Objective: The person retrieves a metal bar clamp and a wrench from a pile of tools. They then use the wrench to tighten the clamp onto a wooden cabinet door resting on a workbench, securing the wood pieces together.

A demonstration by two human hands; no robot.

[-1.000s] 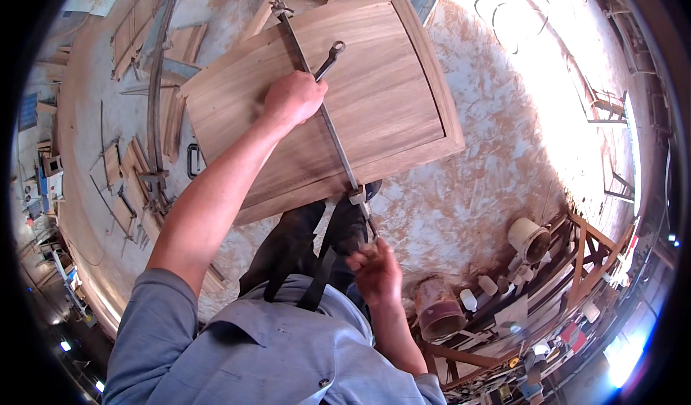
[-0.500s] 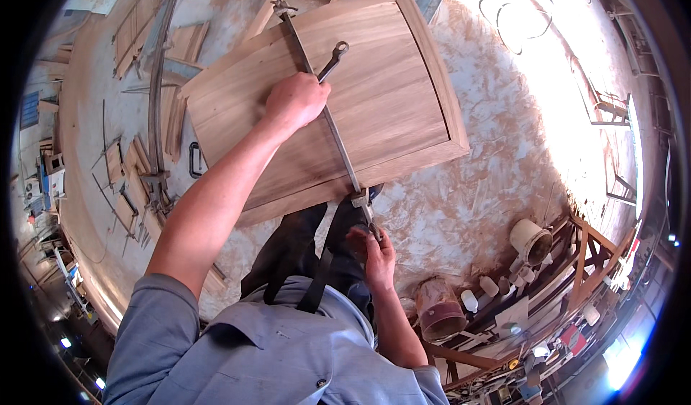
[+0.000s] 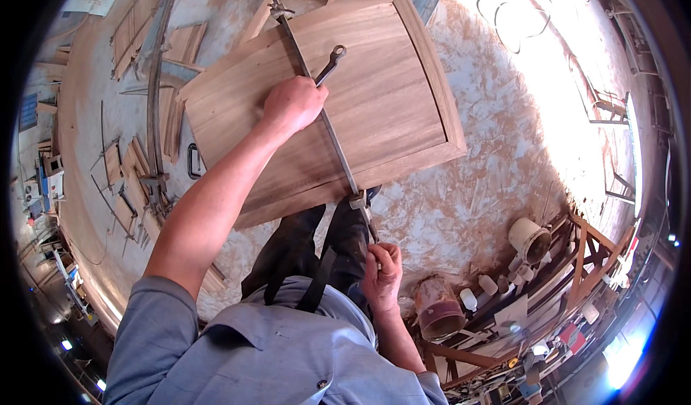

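Observation:
A wooden panel [image 3: 381, 67] in a frame with curved edges lies in front of me. A long metal bar clamp [image 3: 335, 142] crosses it, with one jaw at the far edge and the screw end at the near edge, by my legs. My left hand [image 3: 295, 104] is closed around a dark ring-ended wrench [image 3: 336, 56] and rests over the clamp's bar. The wrench's ring sticks out beyond my fist. Just below the screw end, my right hand [image 3: 381, 279] has its fingers curled in a pinch at the clamp's handle, which they mostly hide.
Wood strips [image 3: 185, 42] and another long clamp [image 3: 156, 81] lie on the left. A dark C-shaped clamp [image 3: 194, 160] is beside the panel. At the lower right stand a stained bucket [image 3: 435, 297], a white bucket [image 3: 524, 232] and several bottles near a wooden frame [image 3: 581, 261].
My right hand has moved down, from around the clamp's screw end to just below it, and turned. My left hand keeps its grip on the wrench, and the panel is almost unmoved.

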